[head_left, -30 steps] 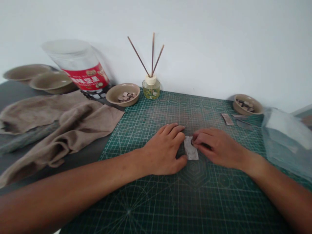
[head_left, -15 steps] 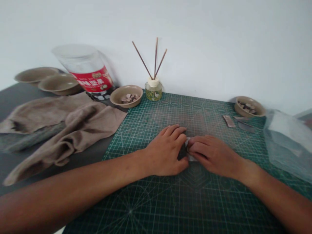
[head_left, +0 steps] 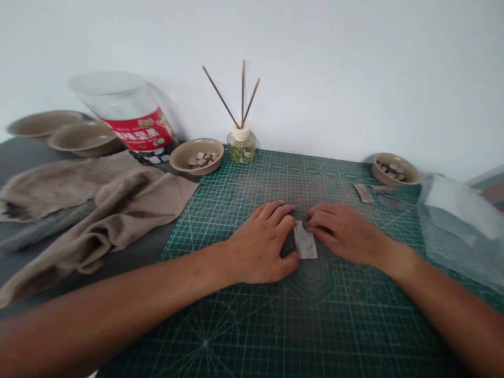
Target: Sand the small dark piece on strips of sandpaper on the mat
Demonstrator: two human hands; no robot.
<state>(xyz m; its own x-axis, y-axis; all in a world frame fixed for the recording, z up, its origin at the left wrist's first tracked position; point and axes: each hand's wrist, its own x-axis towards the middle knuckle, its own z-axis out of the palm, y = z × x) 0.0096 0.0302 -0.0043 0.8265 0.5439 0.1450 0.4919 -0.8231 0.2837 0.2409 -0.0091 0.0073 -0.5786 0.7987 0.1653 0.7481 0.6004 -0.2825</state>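
Observation:
A small pale grey rectangular piece (head_left: 305,240) lies flat on the green cutting mat (head_left: 244,325), between my two hands. My left hand (head_left: 265,241) rests on the mat with thumb and fingers apart, its thumb and index fingertips at the left edge of the piece. At the upper right corner of the piece, my right hand (head_left: 342,231) has its fingertips pinched together. A tiny dark bit shows at those fingertips, too small to name.
Behind stand a bowl (head_left: 197,156) of small chips, a reed diffuser (head_left: 241,144) and a red-labelled jar (head_left: 136,121). Brown suede-like sheets (head_left: 149,205) lie left. Toward the right are another chip bowl (head_left: 409,173), flat scraps (head_left: 363,193) and a clear plastic bag (head_left: 460,226).
My right hand has shifted up to the top right corner of the rectangular piece, uncovering most of its face. The left hand stays beside it. The whole view has slid slightly.

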